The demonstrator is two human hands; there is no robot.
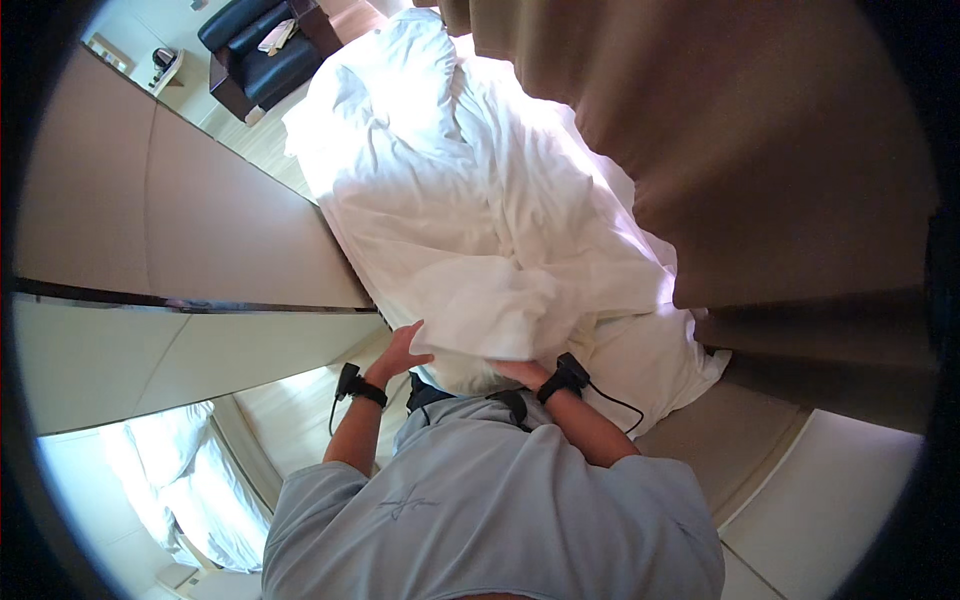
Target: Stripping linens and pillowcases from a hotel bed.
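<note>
White bed linen [480,307] lies bunched in front of my body, with a loose lower edge running between my hands. At its left corner is my left hand [401,352], thumb and fingers spread around the cloth; whether they pinch it is unclear. My right hand [519,370] grips the linen's lower edge near my waist, and the fabric covers its fingertips. Beyond both hands, a rumpled white duvet [450,195] spreads over the bed. What looks like a white pillow [637,360] lies to the right of my right hand.
A brown curtain [735,150] hangs along the bed's right side. Smooth beige panels [217,217] stand close on the left. A dark armchair [277,67] with folded items sits past the bed's far end. A mirror-like area [187,480] at lower left shows white bedding. Cabled black straps circle both wrists.
</note>
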